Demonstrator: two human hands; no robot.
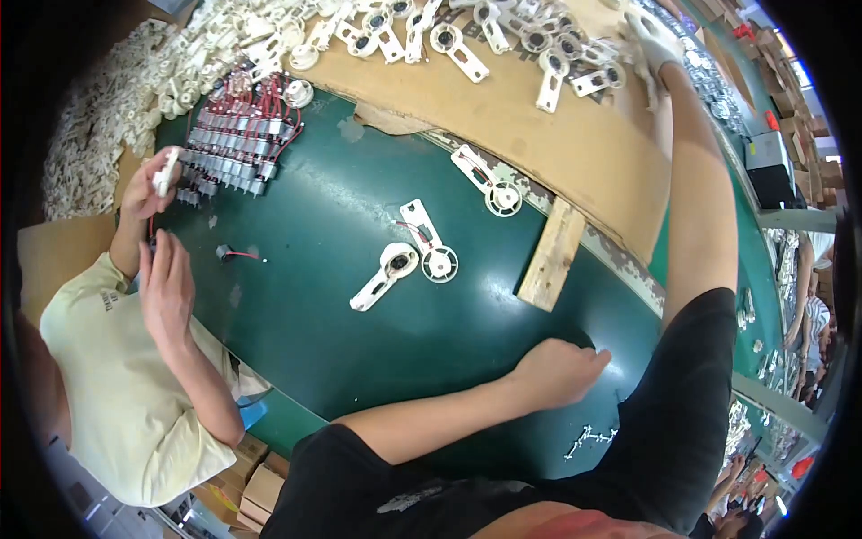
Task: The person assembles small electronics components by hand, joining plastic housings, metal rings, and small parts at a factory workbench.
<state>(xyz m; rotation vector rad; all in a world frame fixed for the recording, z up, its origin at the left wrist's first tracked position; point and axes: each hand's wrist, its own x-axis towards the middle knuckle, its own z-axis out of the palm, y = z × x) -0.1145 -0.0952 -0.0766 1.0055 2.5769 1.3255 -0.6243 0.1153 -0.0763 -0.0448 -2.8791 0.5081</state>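
Observation:
My left hand is closed over the green table, its thumb side toward the right; whatever it may hold is hidden. My right arm reaches far to the upper right, where my right hand is blurred beside the heap of white plastic parts, its fingers smeared. Ahead of my left hand lie a white plastic part with a round dark centre and a white part with a spoked ring and red wire, touching or nearly so. Another spoked white part rests by the cardboard edge.
A wooden block lies against the cardboard sheet. Small motors with red wires stand in rows at the left. A co-worker's hands hold a white part there. Small metal pieces lie near my body.

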